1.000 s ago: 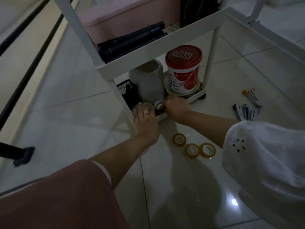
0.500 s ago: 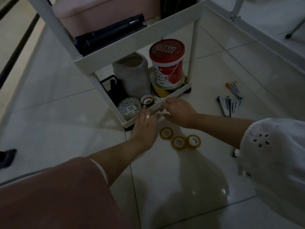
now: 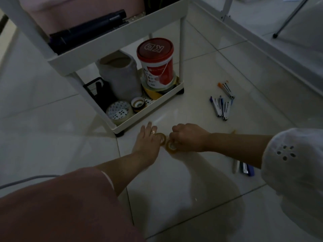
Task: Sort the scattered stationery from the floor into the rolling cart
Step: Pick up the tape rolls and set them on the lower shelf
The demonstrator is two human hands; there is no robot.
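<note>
**Spotter:** Where did you have the hands?

**Operator:** Both were low on the floor (image 3: pixel 52 140), just near of the cart's bottom tray (image 3: pixel 148 111). My left hand (image 3: pixel 148 139) lay palm down, with the forearm coming in from the near left. Its fingers were straight and together, pointing far toward the tray. It rested on a small tape roll (image 3: pixel 163 138) that peeked out at its right edge.

**Spotter:** And the right?

**Operator:** My right hand (image 3: pixel 189 137) reached in from the right, knuckles up. Its fingers were curled and pinching a second tape roll (image 3: pixel 171 147) on the tile. I couldn't tell whether the two rolls touched or only sat side by side.

**Spotter:** What sat in the tray?

**Operator:** A patterned tape roll (image 3: pixel 119 111) lay at the near corner, with a little striped roll (image 3: pixel 138 103) just right of it. Farther back stood a black mesh holder (image 3: pixel 95 88), a grey pot (image 3: pixel 119 75) and a red-lidded tub (image 3: pixel 155 64).

**Spotter:** And loose on the floor?

**Operator:** There was a cluster of pens (image 3: pixel 220 106) to the far right, well apart from my hands. A white pen (image 3: pixel 235 166) and a blue item (image 3: pixel 247 169) lay near my right sleeve (image 3: pixel 293 154).
</note>
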